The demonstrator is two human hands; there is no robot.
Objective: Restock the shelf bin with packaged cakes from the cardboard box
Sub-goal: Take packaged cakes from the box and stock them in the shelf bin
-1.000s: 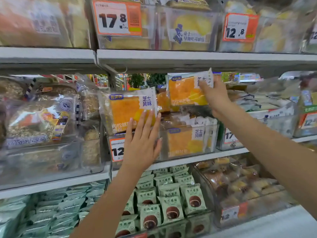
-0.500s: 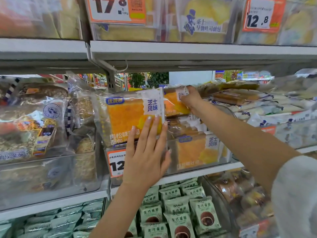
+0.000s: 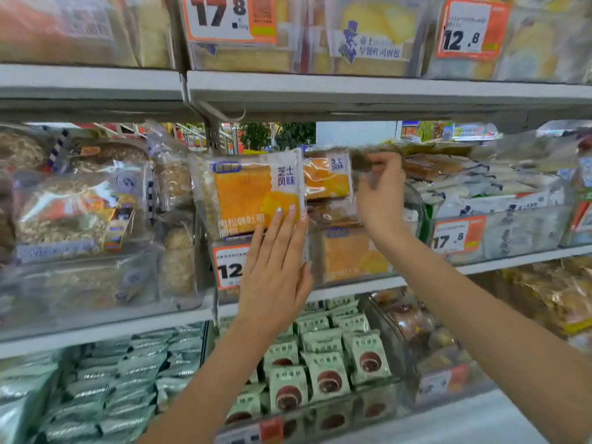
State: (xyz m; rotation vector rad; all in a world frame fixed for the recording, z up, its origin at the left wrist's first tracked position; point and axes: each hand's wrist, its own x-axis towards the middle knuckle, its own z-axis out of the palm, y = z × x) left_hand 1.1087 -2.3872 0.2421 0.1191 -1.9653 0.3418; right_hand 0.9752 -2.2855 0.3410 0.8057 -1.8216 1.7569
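The front cake pack (image 3: 253, 193) is standing upright at the top of the clear shelf bin (image 3: 352, 270); we are steadying it with our left hand (image 3: 275, 267), fingers straight. Our right hand (image 3: 381, 193), fingers curled, has drawn back from the second pack (image 3: 326, 177), now lying deeper in the bin

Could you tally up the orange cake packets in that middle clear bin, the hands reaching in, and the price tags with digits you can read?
Orange cake packs: 3
Hands: 2
Price tags with legible digits: 4
Total: 9
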